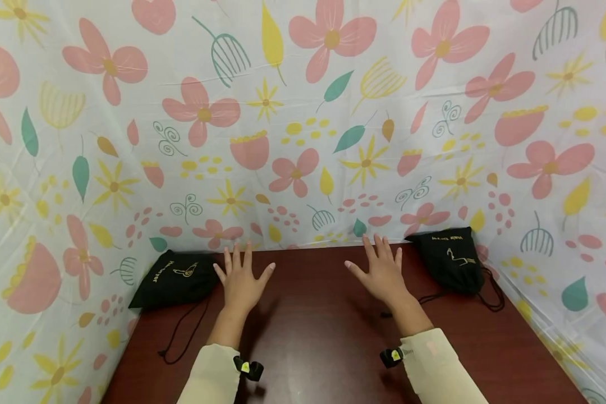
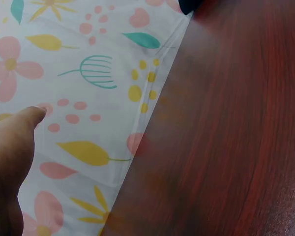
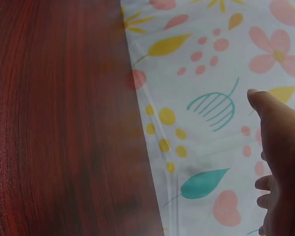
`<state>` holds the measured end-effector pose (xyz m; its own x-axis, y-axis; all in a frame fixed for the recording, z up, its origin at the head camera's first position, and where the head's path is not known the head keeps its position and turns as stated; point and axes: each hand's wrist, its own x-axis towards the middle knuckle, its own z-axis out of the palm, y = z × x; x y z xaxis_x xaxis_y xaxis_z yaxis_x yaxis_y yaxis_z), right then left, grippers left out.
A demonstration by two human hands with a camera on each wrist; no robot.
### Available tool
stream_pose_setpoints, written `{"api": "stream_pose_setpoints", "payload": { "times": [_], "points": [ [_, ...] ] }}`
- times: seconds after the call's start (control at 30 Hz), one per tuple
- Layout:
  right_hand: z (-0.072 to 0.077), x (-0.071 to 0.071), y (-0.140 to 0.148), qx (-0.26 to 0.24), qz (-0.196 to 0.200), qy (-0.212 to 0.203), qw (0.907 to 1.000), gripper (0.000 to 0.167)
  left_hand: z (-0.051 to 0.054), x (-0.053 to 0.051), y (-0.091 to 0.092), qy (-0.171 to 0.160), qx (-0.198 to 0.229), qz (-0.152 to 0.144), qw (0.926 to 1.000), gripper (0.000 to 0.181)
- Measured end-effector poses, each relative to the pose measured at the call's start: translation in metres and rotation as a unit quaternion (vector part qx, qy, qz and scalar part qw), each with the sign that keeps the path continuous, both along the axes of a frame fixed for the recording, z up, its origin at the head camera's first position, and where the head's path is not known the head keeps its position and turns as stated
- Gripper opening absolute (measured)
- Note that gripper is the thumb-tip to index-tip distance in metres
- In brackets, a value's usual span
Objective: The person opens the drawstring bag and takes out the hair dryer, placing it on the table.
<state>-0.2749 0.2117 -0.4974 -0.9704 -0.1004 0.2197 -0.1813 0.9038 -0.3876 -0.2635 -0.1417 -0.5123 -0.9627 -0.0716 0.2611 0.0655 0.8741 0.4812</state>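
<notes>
- While splayed wide, left hand (image 1: 242, 287) and right hand (image 1: 385, 279) hold nothing above wood-grain table (image 1: 308, 336).
- Left black drawstring pouch (image 1: 174, 289): outward of left hand; probably soft, best held by its corded mouth.
- Right black drawstring pouch (image 1: 446, 269): outward of right hand; likely similar.
- Floral-print curtain (image 1: 303, 126): behind.
</notes>
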Motion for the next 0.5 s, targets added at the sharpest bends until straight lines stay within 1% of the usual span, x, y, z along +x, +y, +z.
{"api": "stream_pose_setpoints", "payload": {
  "times": [0.1, 0.27, 0.37, 0.5],
  "points": [
    [-0.001, 0.000, 0.001, -0.003, 0.004, 0.006, 1.0000, 0.095, -0.001, 0.000, -0.004, -0.004, 0.001, 0.008, 1.0000, 0.093],
    [-0.003, 0.001, -0.001, -0.023, 0.031, 0.029, 0.9988, 0.087, -0.004, -0.001, -0.012, 0.000, 0.020, 0.015, 0.9997, 0.089],
    [-0.003, 0.002, -0.001, -0.033, 0.045, 0.027, 0.9981, 0.086, -0.005, 0.000, -0.016, 0.009, 0.039, 0.015, 0.9991, 0.083],
    [-0.004, 0.003, -0.002, -0.039, 0.051, 0.023, 0.9976, 0.086, -0.005, 0.001, -0.021, 0.018, 0.048, 0.019, 0.9985, 0.076]
  ]
}}
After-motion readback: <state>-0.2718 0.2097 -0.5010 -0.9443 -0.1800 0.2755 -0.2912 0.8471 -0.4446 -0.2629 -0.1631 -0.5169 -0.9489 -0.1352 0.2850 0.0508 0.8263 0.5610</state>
